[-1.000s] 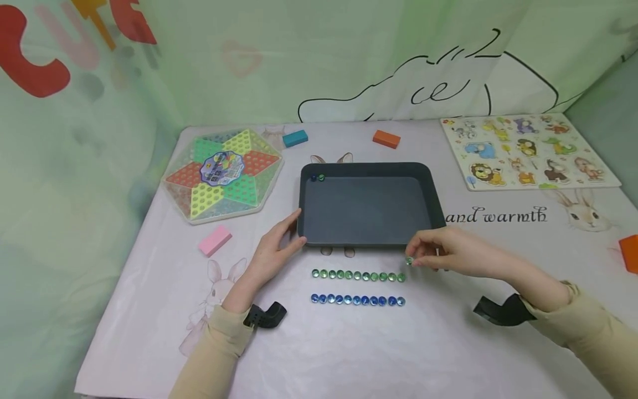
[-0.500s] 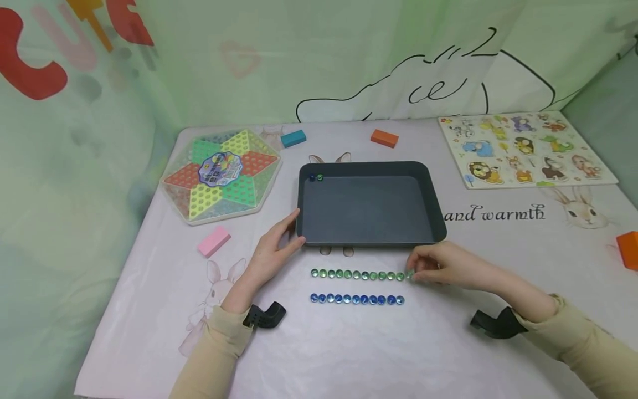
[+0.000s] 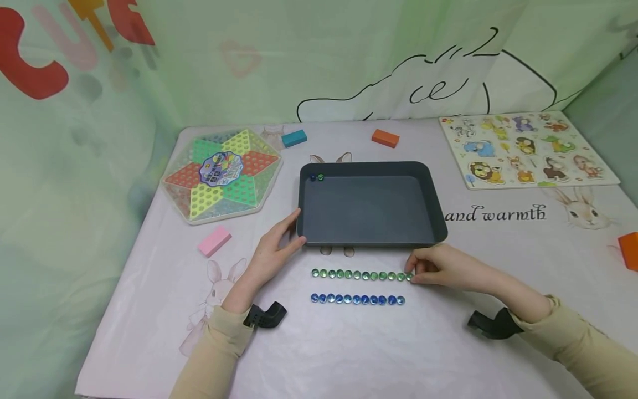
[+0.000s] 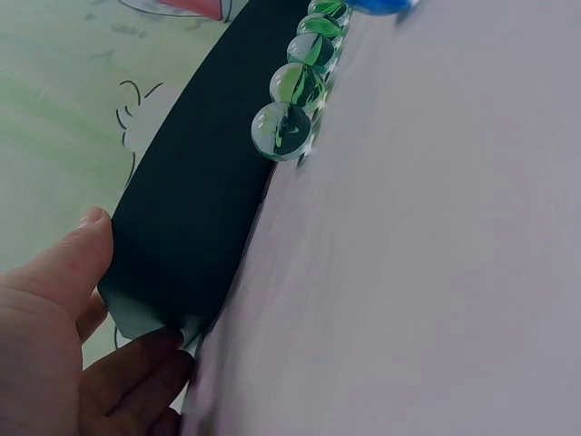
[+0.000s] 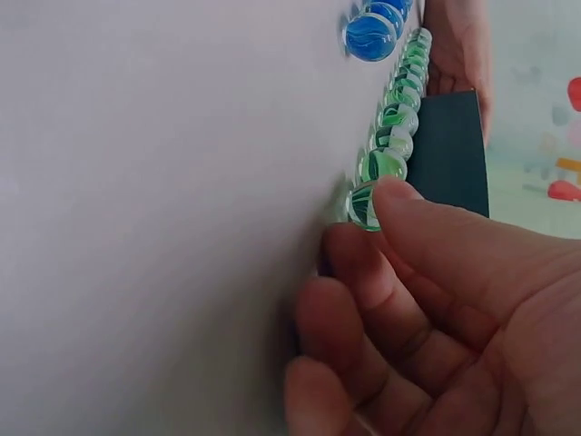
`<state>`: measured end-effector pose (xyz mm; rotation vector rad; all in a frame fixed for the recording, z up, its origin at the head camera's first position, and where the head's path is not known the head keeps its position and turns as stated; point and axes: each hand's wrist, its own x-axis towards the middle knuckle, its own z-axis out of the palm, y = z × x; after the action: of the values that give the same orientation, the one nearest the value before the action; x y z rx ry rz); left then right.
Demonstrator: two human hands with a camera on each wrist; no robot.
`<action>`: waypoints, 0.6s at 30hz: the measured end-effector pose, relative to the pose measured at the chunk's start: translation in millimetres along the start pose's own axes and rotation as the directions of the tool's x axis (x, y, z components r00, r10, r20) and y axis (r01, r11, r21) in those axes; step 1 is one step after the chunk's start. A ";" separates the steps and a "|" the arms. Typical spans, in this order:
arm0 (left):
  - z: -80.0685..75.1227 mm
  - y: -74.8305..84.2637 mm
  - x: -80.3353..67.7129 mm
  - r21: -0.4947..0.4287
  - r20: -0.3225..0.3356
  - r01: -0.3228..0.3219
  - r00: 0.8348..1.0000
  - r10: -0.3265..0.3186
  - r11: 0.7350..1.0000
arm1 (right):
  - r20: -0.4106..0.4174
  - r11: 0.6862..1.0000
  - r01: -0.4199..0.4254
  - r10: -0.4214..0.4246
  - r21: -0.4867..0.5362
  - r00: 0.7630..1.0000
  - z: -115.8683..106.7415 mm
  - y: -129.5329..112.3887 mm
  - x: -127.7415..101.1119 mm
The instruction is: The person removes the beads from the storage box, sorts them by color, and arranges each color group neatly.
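Note:
My right hand (image 3: 438, 267) pinches a green glass marble (image 5: 362, 206) between thumb and index finger. That marble sits on the table at the right end of a straight row of green marbles (image 3: 357, 275). Nearer to me, a parallel row of blue marbles (image 3: 356, 300) ends slightly short of it. Beyond both rows lies a dark grey rectangular tray (image 3: 369, 213). Against its front left corner rests my left hand (image 3: 271, 249), fingers along the side and thumb at the front. A dark blue marble (image 3: 313, 178) and a green marble (image 3: 321, 177) touch the tray's far left corner.
A hexagonal Chinese checkers board (image 3: 221, 174) lies at the left. Around it are a pink block (image 3: 215, 241) and a teal block (image 3: 294, 138). Farther right are an orange block (image 3: 385, 138), an animal puzzle board (image 3: 528, 149) and another orange block (image 3: 629, 250) at the edge.
My right hand has moved the green marble toward me, from beside the tray's front edge to the right end of the green row. My left hand stays at the tray corner.

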<state>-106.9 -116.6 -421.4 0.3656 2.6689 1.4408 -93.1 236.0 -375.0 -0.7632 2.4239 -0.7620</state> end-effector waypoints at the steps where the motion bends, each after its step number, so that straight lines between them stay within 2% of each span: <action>1: -0.1 0.1 -0.1 -0.001 0.000 0.001 1.000 -0.001 1.000 | -0.001 1.000 0.004 -0.004 0.000 1.000 0.0 0.3 0.0; 10: -0.8 1.8 -0.4 -0.003 -0.001 0.007 1.000 -0.007 1.000 | -0.021 0.999 0.034 -0.034 -0.009 0.999 -5.0 -5.3 -4.0; 18: -1.2 3.2 -1.1 -0.004 0.000 0.007 1.000 -0.007 1.000 | -0.011 0.993 0.074 -0.076 -0.091 0.997 -25.3 -31.8 -4.4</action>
<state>-105.5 -116.1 -418.2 0.3552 2.6644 1.4443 -93.2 225.9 -335.3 -0.8913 2.4690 -0.6918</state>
